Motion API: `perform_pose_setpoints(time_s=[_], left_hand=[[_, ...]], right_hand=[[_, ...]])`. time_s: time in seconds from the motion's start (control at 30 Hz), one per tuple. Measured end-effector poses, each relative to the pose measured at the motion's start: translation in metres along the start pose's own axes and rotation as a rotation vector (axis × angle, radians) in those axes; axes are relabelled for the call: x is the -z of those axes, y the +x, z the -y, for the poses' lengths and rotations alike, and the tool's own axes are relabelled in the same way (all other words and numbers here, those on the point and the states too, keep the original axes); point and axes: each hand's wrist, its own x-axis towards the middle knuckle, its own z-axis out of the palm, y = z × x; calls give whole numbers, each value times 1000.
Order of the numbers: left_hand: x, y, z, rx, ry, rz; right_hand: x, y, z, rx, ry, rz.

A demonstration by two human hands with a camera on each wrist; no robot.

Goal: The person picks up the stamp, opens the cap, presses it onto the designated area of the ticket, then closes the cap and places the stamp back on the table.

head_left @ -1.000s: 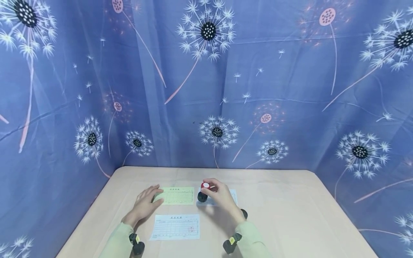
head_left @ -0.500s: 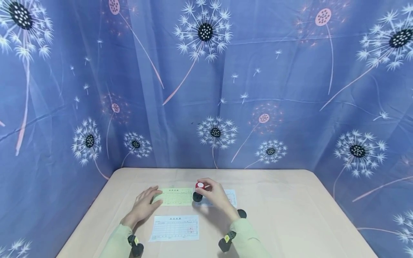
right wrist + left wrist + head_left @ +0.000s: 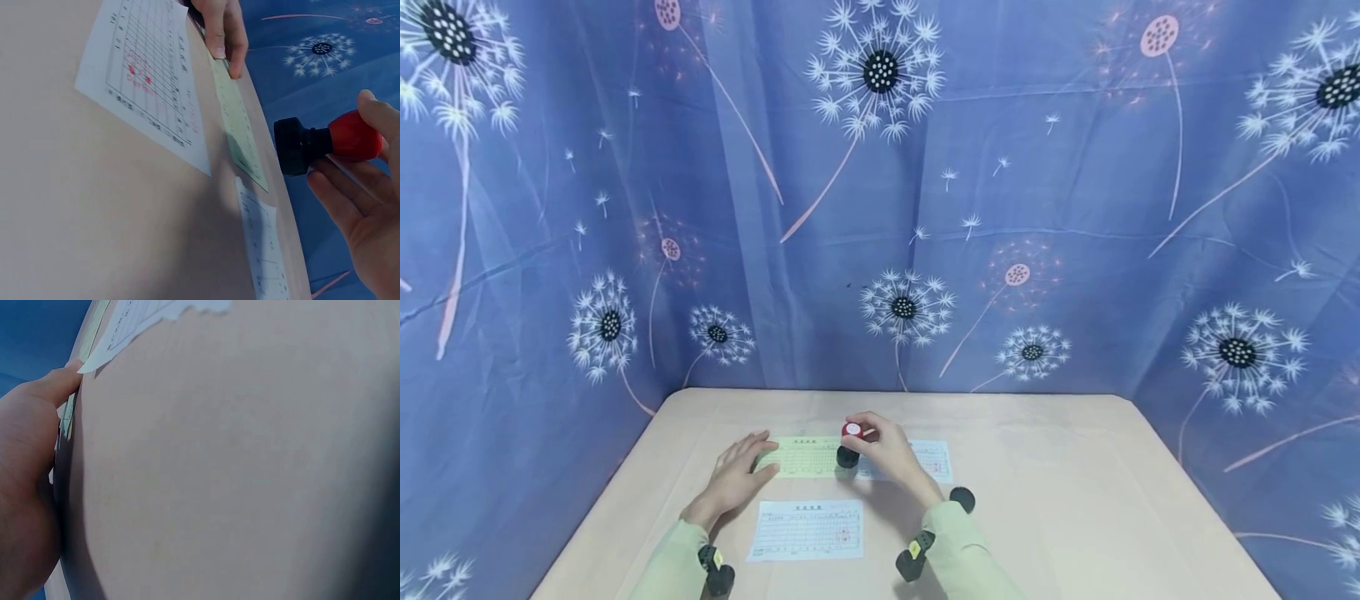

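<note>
My right hand (image 3: 883, 450) grips a rubber stamp (image 3: 353, 135) by its red handle, its black base facing down. In the right wrist view the stamp hangs above the table, apart from the paper. Seen from the head, it covers the right end of a green printed form (image 3: 808, 457). At that form's left edge rests my left hand (image 3: 733, 477), fingers spread and slightly bent. A white form (image 3: 932, 460) with a red stamp mark lies partly hidden behind my right hand. Nearer to me is another white form (image 3: 805, 530), also carrying a red mark (image 3: 139, 69).
All the papers lie on a pale table (image 3: 1075, 500). Blue dandelion-print curtains (image 3: 820, 317) hang behind and beside it. A small black round object (image 3: 962, 499) shows next to my right wrist. Black cameras (image 3: 911, 567) are strapped to both wrists.
My right hand has carried the stamp leftward, from over the far white form to over the green form's right end. The left hand has stayed in place.
</note>
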Motion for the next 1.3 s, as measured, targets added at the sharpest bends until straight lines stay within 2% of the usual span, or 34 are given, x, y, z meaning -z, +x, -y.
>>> perform_pose_setpoints(time_s=[0.23, 0.8, 1.3], left_hand=[[1, -1, 0, 7, -17, -19], [-2, 2, 1, 2, -14, -2], [-2, 1, 0, -9, -10, -8]], right_hand=[[-17, 5, -4, -8, -23, 50], [-34, 10, -10, -38, -64, 60], [-40, 6, -16, -37, 8, 17]])
